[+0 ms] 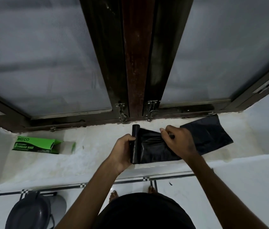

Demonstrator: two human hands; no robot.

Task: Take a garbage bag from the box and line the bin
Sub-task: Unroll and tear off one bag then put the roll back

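A black roll of garbage bags lies on the white window sill, partly unrolled to the right. My left hand grips the roll itself. My right hand pinches the unrolled black bag, whose flat end lies further right on the sill. The green garbage bag box lies open on its side at the left of the sill. The grey bin with its lid stands on the floor at lower left.
A dark wooden window frame with metal latches rises just behind the sill. White floor tiles with a black checkered border run below the sill, and my bare feet stand close to the wall.
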